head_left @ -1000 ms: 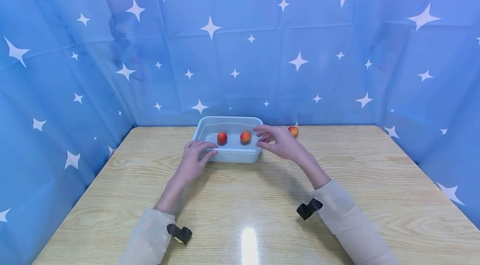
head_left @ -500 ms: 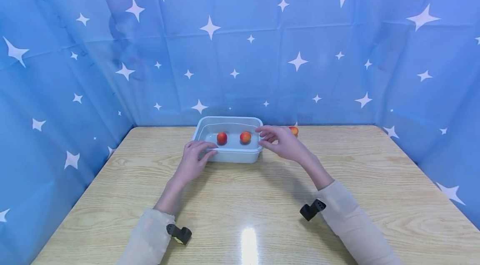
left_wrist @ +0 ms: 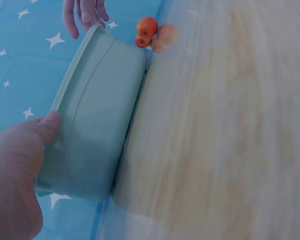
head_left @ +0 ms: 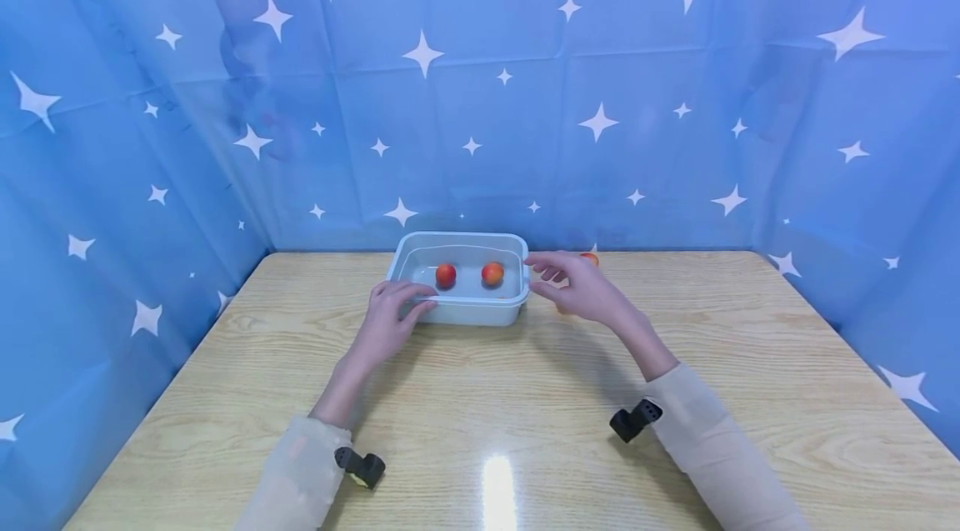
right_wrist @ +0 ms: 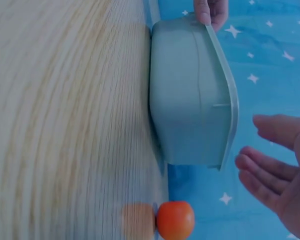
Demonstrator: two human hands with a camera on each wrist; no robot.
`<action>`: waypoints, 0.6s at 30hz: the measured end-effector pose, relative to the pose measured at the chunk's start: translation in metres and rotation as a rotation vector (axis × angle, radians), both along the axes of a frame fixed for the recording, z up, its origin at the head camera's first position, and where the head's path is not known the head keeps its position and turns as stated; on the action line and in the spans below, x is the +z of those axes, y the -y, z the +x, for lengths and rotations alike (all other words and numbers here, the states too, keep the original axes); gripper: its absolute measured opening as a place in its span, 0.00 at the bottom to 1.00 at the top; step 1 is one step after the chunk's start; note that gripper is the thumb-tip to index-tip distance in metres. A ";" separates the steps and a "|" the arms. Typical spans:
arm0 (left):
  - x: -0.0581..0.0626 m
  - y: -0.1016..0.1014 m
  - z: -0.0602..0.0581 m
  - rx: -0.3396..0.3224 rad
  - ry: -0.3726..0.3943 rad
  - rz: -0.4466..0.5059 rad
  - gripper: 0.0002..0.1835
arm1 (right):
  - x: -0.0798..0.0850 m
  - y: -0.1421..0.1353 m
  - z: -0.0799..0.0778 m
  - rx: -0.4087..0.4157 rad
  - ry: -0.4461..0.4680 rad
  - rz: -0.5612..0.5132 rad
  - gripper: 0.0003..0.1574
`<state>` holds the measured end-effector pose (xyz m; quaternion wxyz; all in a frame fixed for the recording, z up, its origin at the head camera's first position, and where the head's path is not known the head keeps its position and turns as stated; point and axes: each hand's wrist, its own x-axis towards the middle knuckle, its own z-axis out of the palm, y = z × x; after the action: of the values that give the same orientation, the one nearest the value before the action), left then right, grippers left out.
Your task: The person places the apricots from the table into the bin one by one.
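Observation:
A pale plastic bin (head_left: 471, 313) stands on the table. Two small red-orange fruits (head_left: 446, 276) lie inside it, apart from each other. My left hand (head_left: 386, 321) grips the front left of the rim, thumb (left_wrist: 51, 119) on the outer wall and fingers over the edge. Just off the bin's right side, my right hand (head_left: 581, 288) hovers, fingers slightly bent and apart from the thumb, holding nothing. Behind it a similar fruit (head_left: 590, 258) shows in part. Another fruit (head_left: 562, 310) peeks out beneath the hand, mostly hidden.
A wooden table (head_left: 465, 398) runs back to a blue curtain with white stars (head_left: 480, 97). In the right wrist view an orange fruit (right_wrist: 175, 220) rests on the table near the bin's right end. Both sleeves carry small black cameras (head_left: 636, 420).
My right hand has drifted right, from the bin's right rim to beside it. More of the rear fruit is covered, and a fruit shows below the hand. My left hand stays put.

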<state>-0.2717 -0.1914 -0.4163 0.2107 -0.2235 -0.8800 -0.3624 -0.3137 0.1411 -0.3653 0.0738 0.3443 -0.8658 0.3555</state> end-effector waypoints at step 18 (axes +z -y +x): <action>0.000 0.000 -0.001 0.005 0.003 -0.006 0.10 | -0.010 -0.025 -0.009 -0.044 0.015 0.034 0.26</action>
<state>-0.2724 -0.1911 -0.4166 0.2096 -0.2213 -0.8820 -0.3594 -0.3231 0.1658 -0.3757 0.0694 0.3236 -0.8797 0.3415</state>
